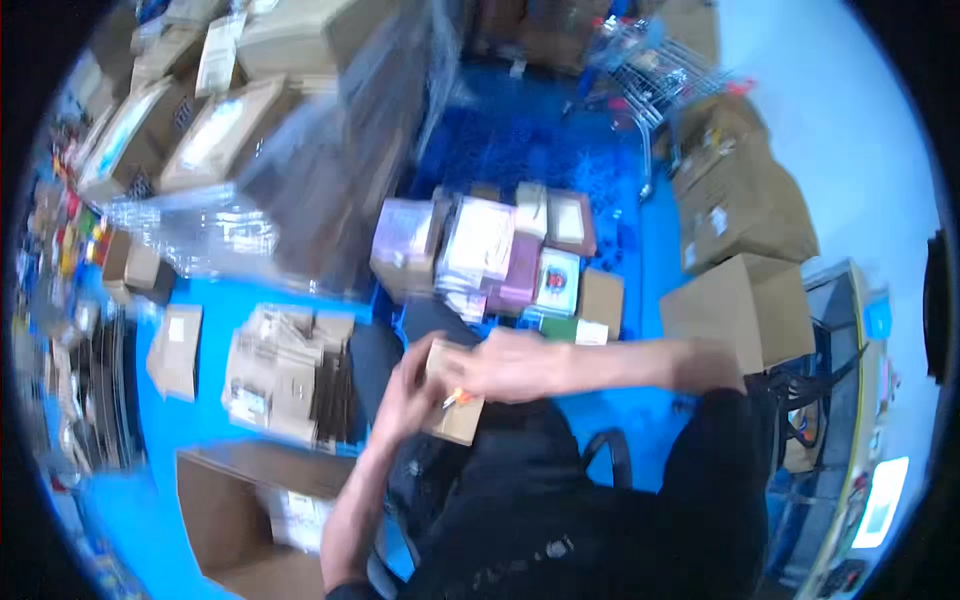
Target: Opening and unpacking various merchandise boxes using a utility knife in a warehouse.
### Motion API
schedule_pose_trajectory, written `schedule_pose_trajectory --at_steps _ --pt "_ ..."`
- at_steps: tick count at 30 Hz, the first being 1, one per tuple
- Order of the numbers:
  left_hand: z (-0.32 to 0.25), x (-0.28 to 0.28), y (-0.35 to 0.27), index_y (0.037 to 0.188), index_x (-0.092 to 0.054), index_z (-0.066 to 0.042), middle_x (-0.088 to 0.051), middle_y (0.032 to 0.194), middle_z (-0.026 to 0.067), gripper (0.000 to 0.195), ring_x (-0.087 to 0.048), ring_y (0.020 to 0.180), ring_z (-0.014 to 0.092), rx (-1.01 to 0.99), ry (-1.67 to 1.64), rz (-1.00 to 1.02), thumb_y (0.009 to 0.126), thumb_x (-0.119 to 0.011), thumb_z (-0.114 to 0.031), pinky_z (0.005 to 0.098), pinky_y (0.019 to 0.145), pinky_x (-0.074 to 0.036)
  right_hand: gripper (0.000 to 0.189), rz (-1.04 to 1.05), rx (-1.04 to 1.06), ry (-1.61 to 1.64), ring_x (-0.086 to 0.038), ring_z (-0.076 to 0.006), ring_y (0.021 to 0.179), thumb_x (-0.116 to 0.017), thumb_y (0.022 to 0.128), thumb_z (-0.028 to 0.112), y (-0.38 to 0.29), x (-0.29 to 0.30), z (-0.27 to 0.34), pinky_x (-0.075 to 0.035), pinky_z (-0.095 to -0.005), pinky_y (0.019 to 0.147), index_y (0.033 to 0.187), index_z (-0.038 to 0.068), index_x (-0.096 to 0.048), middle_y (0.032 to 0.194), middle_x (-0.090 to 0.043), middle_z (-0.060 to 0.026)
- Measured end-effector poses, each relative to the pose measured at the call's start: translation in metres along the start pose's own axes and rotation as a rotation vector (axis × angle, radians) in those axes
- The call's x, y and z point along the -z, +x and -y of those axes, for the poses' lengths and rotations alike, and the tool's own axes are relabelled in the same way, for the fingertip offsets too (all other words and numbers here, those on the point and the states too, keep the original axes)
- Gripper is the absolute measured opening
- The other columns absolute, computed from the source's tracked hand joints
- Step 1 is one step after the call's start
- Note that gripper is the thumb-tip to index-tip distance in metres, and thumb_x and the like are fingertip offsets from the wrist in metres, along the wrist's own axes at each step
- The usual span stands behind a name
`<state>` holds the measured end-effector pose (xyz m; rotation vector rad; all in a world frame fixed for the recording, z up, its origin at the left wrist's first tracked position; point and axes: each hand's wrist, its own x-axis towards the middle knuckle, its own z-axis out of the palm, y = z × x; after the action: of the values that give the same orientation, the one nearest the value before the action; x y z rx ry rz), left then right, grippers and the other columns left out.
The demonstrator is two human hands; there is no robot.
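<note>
A small brown cardboard box (454, 427) lies over my lap, steadied along its left side by my left hand (409, 394). My right hand (510, 366) reaches across from the right, with its fingers curled over the top of the box. By those fingers is a small orange-and-silver object (459, 397), perhaps a cutter; blur hides its exact shape. Just beyond my hands, several boxed goods (480, 238) are grouped together, among them a white box (556, 279) with a red-and-black picture and a plain brown carton (600, 301).
Flattened cardboard (281, 367) is stacked on the blue floor to the left. Below it stands an open carton (225, 517). Plastic-wrapped cartons (337, 150) rise at upper left. To the right are another open carton (712, 315), a large bulging carton (739, 195) and a metal shopping cart (652, 75).
</note>
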<state>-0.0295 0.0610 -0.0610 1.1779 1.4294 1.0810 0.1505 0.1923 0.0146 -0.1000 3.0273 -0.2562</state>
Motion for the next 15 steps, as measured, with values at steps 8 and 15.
schedule_pose_trajectory --at_steps 8,15 --pt "0.009 0.005 0.003 0.144 -0.055 0.0 -0.063 0.136 0.0163 0.055 -0.06 0.121 0.028 0.048 -0.117 0.022 0.089 -0.063 -0.003 0.0347 0.106 -0.046 0.025 -0.005 -0.036 0.159 -0.059 -0.0267 0.058 -0.064 0.087 0.002 -0.007 -0.02 0.001 -0.051 -0.039 0.051 0.105 0.003 -0.046 0.111 -0.052 -0.0169" --pt "0.088 0.007 0.039 0.152 -0.05 -0.008 -0.065 0.131 0.0145 0.075 -0.061 0.113 0.02 -0.021 -0.203 0.148 0.094 -0.074 -0.048 0.0294 0.098 -0.048 0.047 -0.168 -0.012 0.24 -0.061 -0.0358 0.077 -0.068 0.084 0.001 -0.027 -0.029 -0.002 -0.051 -0.0445 0.061 0.123 0.01 -0.044 0.123 -0.046 -0.0127"
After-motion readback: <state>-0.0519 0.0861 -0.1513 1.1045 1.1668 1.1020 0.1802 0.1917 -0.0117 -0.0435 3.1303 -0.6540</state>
